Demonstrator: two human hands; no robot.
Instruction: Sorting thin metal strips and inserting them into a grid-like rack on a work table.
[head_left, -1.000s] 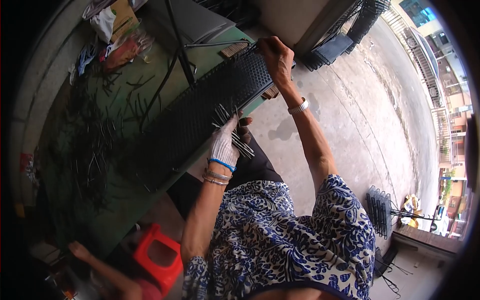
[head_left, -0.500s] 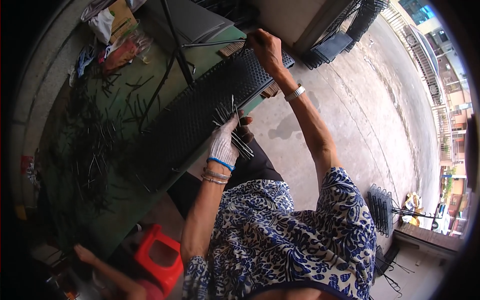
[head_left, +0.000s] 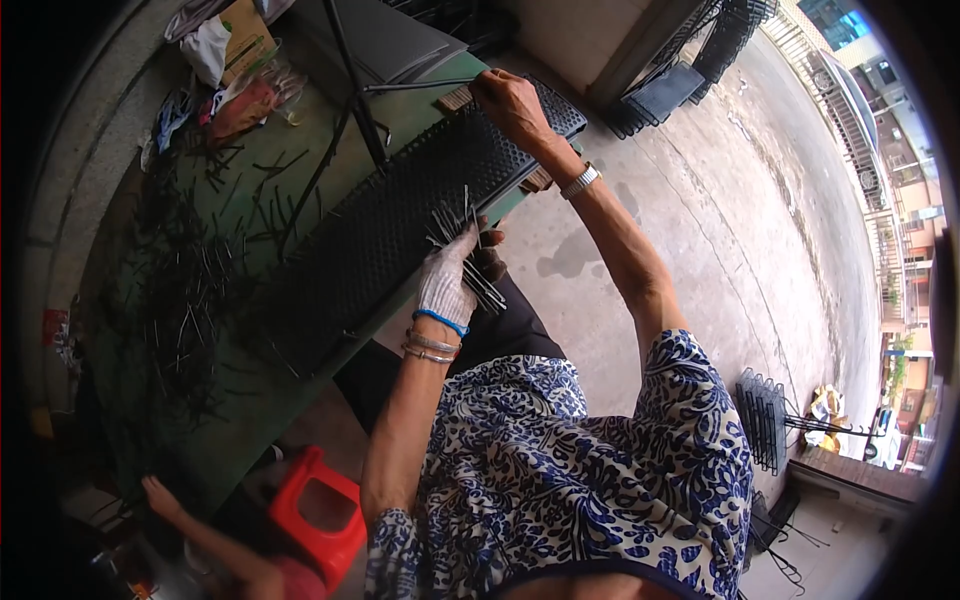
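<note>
My left hand (head_left: 446, 283), in a white knit glove with a blue cuff, grips a bundle of thin dark wire ties (head_left: 487, 293) over the near edge of a black perforated panel (head_left: 400, 220). The ties stick out on both sides of the fist. Farther off, my bare right hand (head_left: 513, 108) is closed in a pinch by the panel's far end, next to the tip of a thin black rod. Its fingertips hide whatever is between them. A black tube frame (head_left: 362, 110) rises at the panel's far side. Many loose ties (head_left: 190, 310) lie heaped to the left.
The panel rests on a green table (head_left: 250, 440). Grey sheets (head_left: 385, 45), a plastic bag (head_left: 250, 105) and a cardboard box (head_left: 245, 40) lie at the back. A red stool (head_left: 310, 535) and another person's arm (head_left: 215, 545) are lower left. Black racks (head_left: 660, 95) stand upper right.
My right hand has shifted a little left and down along the rod's tip. My left hand keeps its grip on the wire ties, almost unmoved.
</note>
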